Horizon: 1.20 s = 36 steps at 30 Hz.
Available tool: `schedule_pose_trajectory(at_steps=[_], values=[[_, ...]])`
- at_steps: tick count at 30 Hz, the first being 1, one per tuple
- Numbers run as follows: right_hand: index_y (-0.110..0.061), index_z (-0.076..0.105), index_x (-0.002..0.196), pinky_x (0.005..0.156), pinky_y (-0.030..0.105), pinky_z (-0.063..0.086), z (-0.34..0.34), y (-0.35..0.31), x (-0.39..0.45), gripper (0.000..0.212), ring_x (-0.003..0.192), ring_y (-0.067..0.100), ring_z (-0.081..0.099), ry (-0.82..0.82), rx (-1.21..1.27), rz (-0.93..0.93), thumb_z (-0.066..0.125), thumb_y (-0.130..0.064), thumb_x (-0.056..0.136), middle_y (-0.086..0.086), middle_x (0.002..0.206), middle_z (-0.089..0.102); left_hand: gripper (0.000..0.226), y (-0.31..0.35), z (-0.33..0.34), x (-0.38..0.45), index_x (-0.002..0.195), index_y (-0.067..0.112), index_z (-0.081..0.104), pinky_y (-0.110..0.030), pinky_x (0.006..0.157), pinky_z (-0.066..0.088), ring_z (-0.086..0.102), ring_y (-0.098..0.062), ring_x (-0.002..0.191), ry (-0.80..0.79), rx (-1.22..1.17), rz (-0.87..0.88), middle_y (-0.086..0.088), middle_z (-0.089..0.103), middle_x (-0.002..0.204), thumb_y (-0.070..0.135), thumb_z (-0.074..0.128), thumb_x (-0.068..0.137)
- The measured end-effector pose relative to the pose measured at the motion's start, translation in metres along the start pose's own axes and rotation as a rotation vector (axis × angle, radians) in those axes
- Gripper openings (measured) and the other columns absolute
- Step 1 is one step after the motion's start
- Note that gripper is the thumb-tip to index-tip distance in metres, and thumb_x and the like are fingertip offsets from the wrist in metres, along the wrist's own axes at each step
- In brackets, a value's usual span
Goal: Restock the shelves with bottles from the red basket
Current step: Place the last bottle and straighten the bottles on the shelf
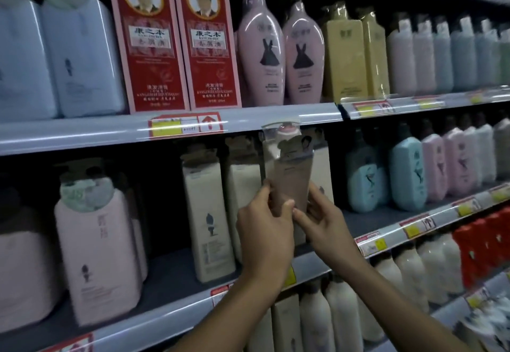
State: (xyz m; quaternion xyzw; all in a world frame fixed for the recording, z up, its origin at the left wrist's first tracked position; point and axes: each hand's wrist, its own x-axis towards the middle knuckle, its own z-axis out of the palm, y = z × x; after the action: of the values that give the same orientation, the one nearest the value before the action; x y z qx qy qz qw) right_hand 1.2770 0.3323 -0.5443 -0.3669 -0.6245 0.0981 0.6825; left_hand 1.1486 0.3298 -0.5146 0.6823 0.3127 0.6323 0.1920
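Both hands are holding one bottle (289, 175) upright in front of the middle shelf (171, 271). The left hand (265, 230) is gripping its lower left side, thumb across the front; the right hand (325, 224) is curling round the lower right edge, index finger lying along the base. The bottle's plastic-wrapped cap is reaching the upper shelf (82, 131) edge, just beside a red price tag (185, 126). Cream bottles (207, 213) are standing behind it

Bottle (289, 175) glossy plastic wrap; shelf (82, 133) smooth metal.
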Motion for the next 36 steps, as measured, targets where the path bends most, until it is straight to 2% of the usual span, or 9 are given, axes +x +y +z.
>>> schedule_pose_trajectory(at_steps=[9,14,18,21,24,26,30,33,36], values=[[-0.033,0.053,0.136,0.094,0.046,0.055,-0.002,0.018,0.012,0.041,0.105,0.014,0.064,-0.014,-0.302,0.043,0.060,-0.022,0.098,-0.003,0.112,0.055,0.036,-0.005,0.013,0.013,0.131,0.028,0.055,-0.040,0.082,0.059,0.067,-0.017,0.099,-0.094,0.346,-0.010,0.006,0.071,0.105,0.035,0.054,0.096],[-0.033,0.055,0.128,0.088,0.038,0.055,-0.004,0.017,0.011,0.033,0.095,0.015,0.060,0.047,-0.352,0.049,0.060,-0.021,0.098,0.000,0.101,0.051,0.015,0.014,0.015,0.015,0.107,0.021,0.059,-0.043,0.078,0.056,0.062,-0.023,0.095,-0.136,0.380,-0.011,0.000,0.067,0.097,0.030,0.051,0.100],[-0.035,0.053,0.126,0.087,0.037,0.052,-0.006,0.012,0.011,0.032,0.092,0.017,0.057,0.025,-0.387,0.063,0.059,-0.021,0.097,-0.002,0.099,0.046,0.008,0.027,0.009,0.021,0.098,0.018,0.053,-0.025,0.061,0.040,0.049,-0.016,0.080,-0.157,0.419,-0.030,0.005,0.053,0.087,0.026,0.055,0.099],[-0.036,0.050,0.126,0.090,0.042,0.053,-0.002,0.007,0.005,0.033,0.098,0.018,0.057,0.013,-0.424,0.083,0.058,-0.039,0.095,-0.006,0.104,0.045,0.010,0.030,0.007,0.021,0.096,0.018,0.048,-0.024,0.060,0.035,0.046,-0.016,0.080,-0.168,0.436,-0.067,0.007,0.045,0.082,0.022,0.056,0.099],[-0.034,0.048,0.127,0.090,0.041,0.052,0.004,-0.002,0.006,0.051,0.104,0.017,0.053,0.008,-0.474,0.098,0.048,-0.058,0.082,-0.007,0.111,0.047,0.010,0.028,0.007,0.021,0.097,0.016,0.047,-0.025,0.062,0.038,0.049,-0.017,0.080,-0.169,0.453,-0.081,0.010,0.041,0.078,0.021,0.056,0.099],[-0.027,0.052,0.121,0.089,0.038,0.048,0.011,-0.004,0.008,0.049,0.104,0.017,0.048,0.018,-0.524,0.074,0.044,-0.056,0.082,-0.003,0.110,0.053,0.010,0.025,0.006,0.021,0.101,0.014,0.048,-0.025,0.062,0.038,0.048,-0.017,0.080,-0.142,0.463,-0.105,0.009,0.041,0.079,0.021,0.055,0.099],[-0.019,0.052,0.111,0.079,0.032,0.035,0.023,-0.003,0.014,0.023,0.103,0.022,0.047,0.044,-0.666,0.102,0.061,-0.027,0.091,0.002,0.106,0.053,0.017,0.025,0.004,0.023,0.103,0.007,0.054,-0.029,0.065,0.038,0.059,-0.025,0.089,-0.120,0.493,-0.156,-0.002,0.053,0.090,0.023,0.053,0.100],[-0.012,0.049,0.109,0.083,0.034,0.035,0.022,-0.008,0.023,0.025,0.111,0.030,0.050,0.014,-0.746,0.157,0.062,-0.019,0.089,0.010,0.113,0.055,0.022,0.031,0.007,0.029,0.101,0.004,0.062,-0.030,0.068,0.041,0.063,-0.034,0.099,-0.134,0.544,-0.176,-0.014,0.064,0.104,0.024,0.053,0.100],[-0.008,0.038,0.127,0.088,0.040,0.040,0.020,-0.016,0.028,0.040,0.116,0.035,0.050,0.003,-0.717,0.199,0.056,-0.024,0.094,0.015,0.122,0.056,0.023,0.036,0.013,0.036,0.100,0.006,0.064,-0.030,0.068,0.041,0.063,-0.033,0.100,-0.143,0.578,-0.188,-0.014,0.065,0.109,0.026,0.053,0.100]])
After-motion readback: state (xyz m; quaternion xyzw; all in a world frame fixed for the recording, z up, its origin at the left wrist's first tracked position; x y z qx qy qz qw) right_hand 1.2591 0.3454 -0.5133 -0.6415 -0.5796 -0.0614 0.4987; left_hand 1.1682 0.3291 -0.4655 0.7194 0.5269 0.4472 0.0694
